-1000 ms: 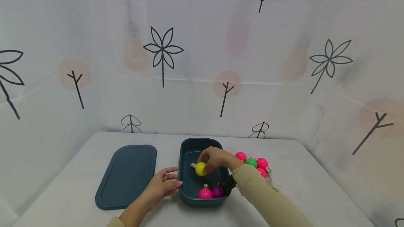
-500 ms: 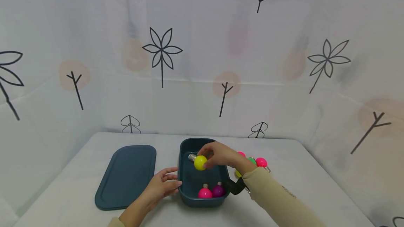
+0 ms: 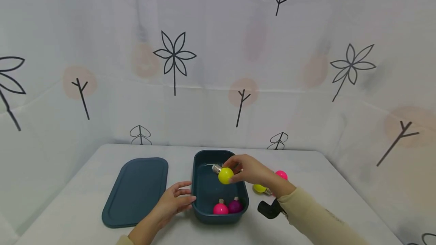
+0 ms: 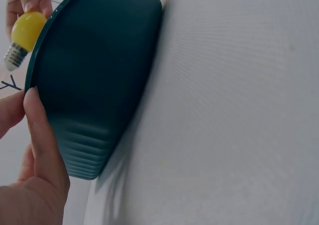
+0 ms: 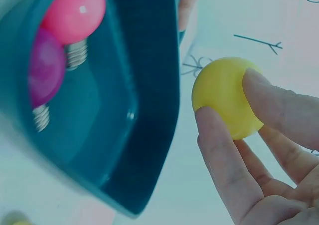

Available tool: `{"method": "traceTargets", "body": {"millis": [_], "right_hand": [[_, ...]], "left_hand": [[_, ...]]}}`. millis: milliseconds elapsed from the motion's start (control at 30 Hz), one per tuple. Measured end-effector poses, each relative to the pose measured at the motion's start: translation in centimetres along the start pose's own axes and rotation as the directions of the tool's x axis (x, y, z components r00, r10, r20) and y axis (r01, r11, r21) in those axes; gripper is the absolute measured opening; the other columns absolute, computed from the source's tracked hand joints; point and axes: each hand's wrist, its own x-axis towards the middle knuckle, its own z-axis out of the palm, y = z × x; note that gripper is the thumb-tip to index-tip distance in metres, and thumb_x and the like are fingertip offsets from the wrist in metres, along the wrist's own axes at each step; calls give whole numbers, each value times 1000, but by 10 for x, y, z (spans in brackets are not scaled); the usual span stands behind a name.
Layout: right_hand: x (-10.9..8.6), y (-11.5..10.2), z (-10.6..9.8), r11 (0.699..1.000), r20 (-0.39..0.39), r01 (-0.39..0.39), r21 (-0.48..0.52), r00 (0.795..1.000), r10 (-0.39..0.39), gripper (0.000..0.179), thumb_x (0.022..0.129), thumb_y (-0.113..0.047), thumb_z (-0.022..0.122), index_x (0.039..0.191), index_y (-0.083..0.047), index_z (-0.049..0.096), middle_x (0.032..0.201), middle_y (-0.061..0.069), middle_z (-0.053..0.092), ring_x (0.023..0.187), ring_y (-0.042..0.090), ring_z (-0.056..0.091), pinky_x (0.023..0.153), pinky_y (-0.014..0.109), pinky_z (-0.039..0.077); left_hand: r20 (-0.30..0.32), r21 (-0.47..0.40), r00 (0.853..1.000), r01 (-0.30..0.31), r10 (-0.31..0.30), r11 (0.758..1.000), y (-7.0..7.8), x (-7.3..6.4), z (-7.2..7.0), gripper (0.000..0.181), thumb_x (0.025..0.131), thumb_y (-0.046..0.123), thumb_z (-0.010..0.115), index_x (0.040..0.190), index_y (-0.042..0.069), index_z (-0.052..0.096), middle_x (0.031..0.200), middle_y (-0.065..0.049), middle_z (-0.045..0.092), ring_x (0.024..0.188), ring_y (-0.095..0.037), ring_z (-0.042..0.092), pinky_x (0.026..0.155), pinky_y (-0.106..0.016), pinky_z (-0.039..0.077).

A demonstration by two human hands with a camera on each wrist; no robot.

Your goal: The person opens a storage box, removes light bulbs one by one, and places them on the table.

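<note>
A dark teal plastic box (image 3: 204, 220) stands in the middle of the table. My left hand (image 3: 175, 201) is at its left side, the rim between thumb and fingers (image 4: 42, 135). Above the box, my right hand (image 3: 248, 169) pinches a yellow light bulb (image 3: 225, 176) by its round glass, the metal screw base pointing left and up. In the right wrist view, thumb and fingertips hold the yellow glass. A pink bulb (image 3: 220, 209) and a purple bulb (image 3: 235, 206) lie inside the box at the near end.
A flat teal lid (image 3: 136, 192) lies on the table left of the box. Right of the box are another yellow bulb (image 3: 259, 188) and a pink bulb (image 3: 281, 175), partly behind the right forearm. A black wrist mount (image 3: 269, 210) hangs under the right wrist. Patterned cloth (image 3: 218, 48) surrounds the table.
The right hand has lifted the yellow bulb from low inside the box and shifted it to the right. The left hand stays at the box's side.
</note>
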Motion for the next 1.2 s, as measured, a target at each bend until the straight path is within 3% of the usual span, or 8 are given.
{"method": "traceTargets", "body": {"millis": [667, 1200], "right_hand": [[-38, 28, -26, 989, -124, -149, -23, 982, 145, 35, 73, 0, 76, 105, -8, 65, 101, 4, 61, 91, 23, 58, 72, 35, 55], [-61, 60, -32, 953, -173, -302, -11, 940, 295, 35, 69, 4, 77, 101, -6, 65, 100, 5, 60, 88, 23, 58, 74, 36, 55]], "left_hand": [[15, 0, 1000, -3, 3, 1000, 1, -1, -1, 69, 78, 9, 75, 135, -3, 38, 111, -17, 51, 84, -18, 62, 77, -34, 54], [18, -5, 1000, -6, 6, 1000, 3, -2, -1, 69, 77, 8, 76, 134, -4, 38, 111, -17, 51, 84, -18, 62, 78, -35, 53]]}}
